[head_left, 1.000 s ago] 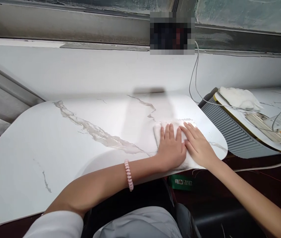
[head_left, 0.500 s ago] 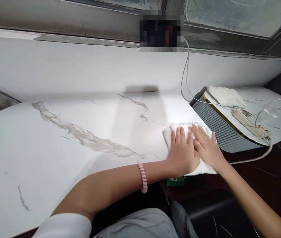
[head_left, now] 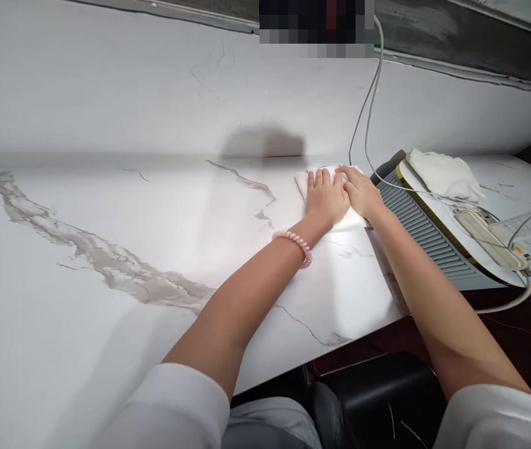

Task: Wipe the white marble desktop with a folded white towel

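Observation:
A folded white cloth lies flat on the white marble-patterned tabletop, close to its right end and the wall. My left hand presses down on the cloth with its fingers stretched out. Beside it, touching it, my right hand lies on the cloth's right part, fingers extended too. Both hands cover much of the cloth. A pink coiled band circles my left wrist.
Right of the tabletop stands a unit with a ribbed grey side. On it are another white cloth and a power strip. Thin cables hang down the wall. A black seat is below the table's front edge.
Both hands have slid the cloth away from me, from the table's front right edge toward the wall. The camera view has tilted downward.

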Available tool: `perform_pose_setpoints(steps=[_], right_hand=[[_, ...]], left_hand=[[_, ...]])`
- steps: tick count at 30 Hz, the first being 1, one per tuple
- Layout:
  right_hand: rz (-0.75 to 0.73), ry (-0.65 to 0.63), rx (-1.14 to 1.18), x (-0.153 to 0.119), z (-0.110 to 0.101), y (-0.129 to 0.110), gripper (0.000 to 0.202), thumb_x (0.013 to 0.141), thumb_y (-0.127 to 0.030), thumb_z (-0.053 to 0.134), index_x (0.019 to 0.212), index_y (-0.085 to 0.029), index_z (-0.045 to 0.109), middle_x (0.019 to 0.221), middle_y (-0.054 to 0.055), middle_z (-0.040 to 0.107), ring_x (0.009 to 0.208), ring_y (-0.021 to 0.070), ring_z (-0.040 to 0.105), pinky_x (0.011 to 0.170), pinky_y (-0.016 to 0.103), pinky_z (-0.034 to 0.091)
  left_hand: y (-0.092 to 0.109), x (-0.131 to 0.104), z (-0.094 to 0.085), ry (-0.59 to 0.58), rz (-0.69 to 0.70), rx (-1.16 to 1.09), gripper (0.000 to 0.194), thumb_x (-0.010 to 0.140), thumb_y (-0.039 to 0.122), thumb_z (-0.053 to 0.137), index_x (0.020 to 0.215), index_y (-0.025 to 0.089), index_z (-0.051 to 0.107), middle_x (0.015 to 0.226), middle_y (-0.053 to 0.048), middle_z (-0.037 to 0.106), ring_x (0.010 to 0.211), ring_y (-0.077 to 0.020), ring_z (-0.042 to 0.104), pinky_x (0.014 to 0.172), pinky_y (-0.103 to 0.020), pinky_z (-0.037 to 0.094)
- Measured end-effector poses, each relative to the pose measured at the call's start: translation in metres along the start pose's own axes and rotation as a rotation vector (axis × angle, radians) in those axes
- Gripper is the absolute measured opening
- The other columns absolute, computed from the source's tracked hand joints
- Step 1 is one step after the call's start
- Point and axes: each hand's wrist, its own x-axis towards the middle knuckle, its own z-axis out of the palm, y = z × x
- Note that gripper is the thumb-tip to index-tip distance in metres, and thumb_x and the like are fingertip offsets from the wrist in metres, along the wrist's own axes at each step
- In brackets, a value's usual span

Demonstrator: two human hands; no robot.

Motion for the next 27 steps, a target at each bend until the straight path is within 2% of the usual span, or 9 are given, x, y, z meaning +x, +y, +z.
perform_pose_setpoints(steps=[8, 12, 15, 21, 24, 27], right_hand=[[-0.030, 0.054, 0.004, 0.053, 0.021, -0.007, 0.046, 0.089, -0.022, 0.031, 0.129, -0.023, 0.055, 0.141, 0.009, 0.059, 0.135, 0.0272, 0.047, 0.112, 0.054, 0.035], [0.005, 0.071, -0.014, 0.062, 0.023, -0.015, 0.047, 0.090, -0.022, 0.030, 0.129, -0.024, 0.055, 0.140, 0.009, 0.060, 0.130, 0.0284, 0.051, 0.109, 0.054, 0.038], [0.004, 0.064, -0.053, 0.059, 0.022, -0.018, 0.050, 0.090, -0.021, 0.028, 0.134, -0.023, 0.053, 0.144, 0.009, 0.056, 0.133, 0.0272, 0.049, 0.111, 0.051, 0.037], [-0.012, 0.004, -0.142, 0.040, 0.019, -0.025, 0.054, 0.092, -0.021, 0.028, 0.143, -0.017, 0.048, 0.154, 0.011, 0.046, 0.144, 0.0269, 0.038, 0.116, 0.051, 0.032], [-0.001, -0.027, -0.138, 0.020, 0.016, -0.037, 0.055, 0.093, -0.022, 0.029, 0.145, -0.017, 0.045, 0.157, 0.010, 0.042, 0.146, 0.0272, 0.035, 0.118, 0.052, 0.030], [0.020, -0.019, -0.124, -0.012, 0.013, -0.053, 0.056, 0.093, -0.022, 0.029, 0.146, -0.016, 0.046, 0.158, 0.010, 0.041, 0.147, 0.0270, 0.033, 0.120, 0.052, 0.028]], left_hand=[[-0.028, 0.042, -0.005, -0.047, -0.065, 0.086, 0.051, 0.102, 0.024, 0.028, 0.150, 0.012, 0.041, 0.158, -0.014, 0.039, 0.149, -0.0262, 0.029, 0.125, -0.047, 0.014], [-0.039, 0.054, -0.007, -0.050, -0.054, 0.109, 0.052, 0.102, 0.024, 0.024, 0.150, 0.014, 0.041, 0.156, -0.013, 0.042, 0.148, -0.0249, 0.031, 0.125, -0.047, 0.014], [-0.040, 0.054, -0.006, -0.044, -0.054, 0.120, 0.052, 0.103, 0.025, 0.024, 0.151, 0.015, 0.041, 0.157, -0.012, 0.040, 0.149, -0.0254, 0.029, 0.124, -0.048, 0.014], [-0.036, 0.032, -0.012, -0.071, -0.071, 0.129, 0.053, 0.103, 0.026, 0.024, 0.154, 0.015, 0.036, 0.162, -0.013, 0.033, 0.151, -0.0249, 0.024, 0.125, -0.047, 0.012], [-0.033, 0.010, -0.019, -0.083, -0.067, 0.137, 0.054, 0.103, 0.027, 0.025, 0.155, 0.014, 0.034, 0.163, -0.014, 0.030, 0.152, -0.0261, 0.022, 0.124, -0.049, 0.012], [-0.028, -0.022, -0.025, -0.091, -0.056, 0.137, 0.054, 0.104, 0.029, 0.026, 0.155, 0.014, 0.034, 0.163, -0.015, 0.029, 0.152, -0.0271, 0.022, 0.123, -0.051, 0.014]])
